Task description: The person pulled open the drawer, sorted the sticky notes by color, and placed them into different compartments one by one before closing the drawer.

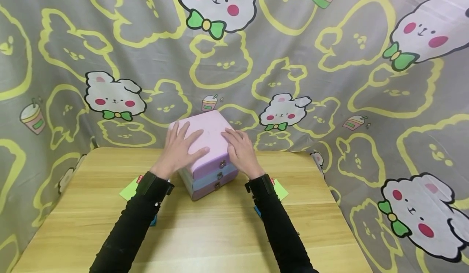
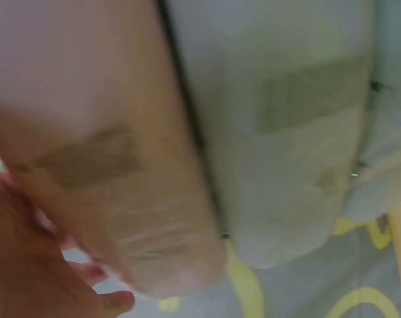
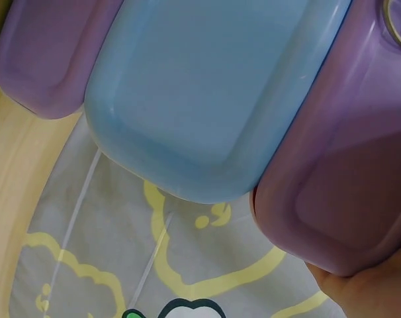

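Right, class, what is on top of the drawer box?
The left hand lies spread on its pink top; the right hand touches the right edge. What they cover cannot be seen.

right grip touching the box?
Touching. The right wrist view shows the right grip meeting the rounded end of the top purple tier with no gap; in the head view its fingers overlap the pink top.
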Available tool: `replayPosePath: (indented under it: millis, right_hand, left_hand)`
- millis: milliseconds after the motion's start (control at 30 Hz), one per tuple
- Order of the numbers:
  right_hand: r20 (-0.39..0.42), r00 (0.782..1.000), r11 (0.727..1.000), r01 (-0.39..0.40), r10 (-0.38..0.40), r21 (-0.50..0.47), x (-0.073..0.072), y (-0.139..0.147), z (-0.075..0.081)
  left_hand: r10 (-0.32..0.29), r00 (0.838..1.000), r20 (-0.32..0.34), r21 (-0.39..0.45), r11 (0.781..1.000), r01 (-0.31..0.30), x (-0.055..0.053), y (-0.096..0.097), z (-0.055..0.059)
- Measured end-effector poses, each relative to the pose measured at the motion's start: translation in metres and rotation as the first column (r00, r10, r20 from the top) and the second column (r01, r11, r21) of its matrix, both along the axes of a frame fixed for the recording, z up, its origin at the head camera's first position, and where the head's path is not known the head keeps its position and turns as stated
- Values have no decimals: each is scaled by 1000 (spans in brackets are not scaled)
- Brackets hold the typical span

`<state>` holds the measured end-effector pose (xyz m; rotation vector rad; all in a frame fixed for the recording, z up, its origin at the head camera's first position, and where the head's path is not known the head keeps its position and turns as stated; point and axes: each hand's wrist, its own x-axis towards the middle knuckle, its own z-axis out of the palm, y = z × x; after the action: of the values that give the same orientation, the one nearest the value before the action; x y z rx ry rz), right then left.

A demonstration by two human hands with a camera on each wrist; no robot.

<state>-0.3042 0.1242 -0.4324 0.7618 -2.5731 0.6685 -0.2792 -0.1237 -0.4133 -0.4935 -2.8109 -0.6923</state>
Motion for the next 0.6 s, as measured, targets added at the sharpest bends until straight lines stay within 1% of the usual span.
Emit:
replayPosePath:
  millis: [67, 133, 267, 367, 500, 600]
  right_hand:
    - [4, 1000, 1000, 1, -1, 7, 1, -1, 0]
    - [4, 1000, 1000, 3, -3, 0, 1, -1, 0]
    - [-19, 1000, 999, 21, -22, -49, 2, -3, 0]
    - [-53, 998, 996, 25, -30, -90, 7, -4, -1]
    - [-136, 990, 989, 4, -25, -147, 18, -4, -3]
    - [-225, 974, 981, -7, -37, -192, 29, -2, -6]
  left_hand:
    - [0, 1000, -1, 8, 1000, 0, -2, -2, -3]
    - [5, 1000, -21, 13, 1000, -4, -4, -3, -5]
    - [5, 998, -67, 10, 1000, -5, -6, -3, -5]
    - [5, 998, -70, -6, 1000, -5, -7, -3, -4]
    - [6, 998, -61, -15, 1000, -7, -7, -3, -5]
    - [7, 998, -61, -12, 1000, -8, -6, -3, -6]
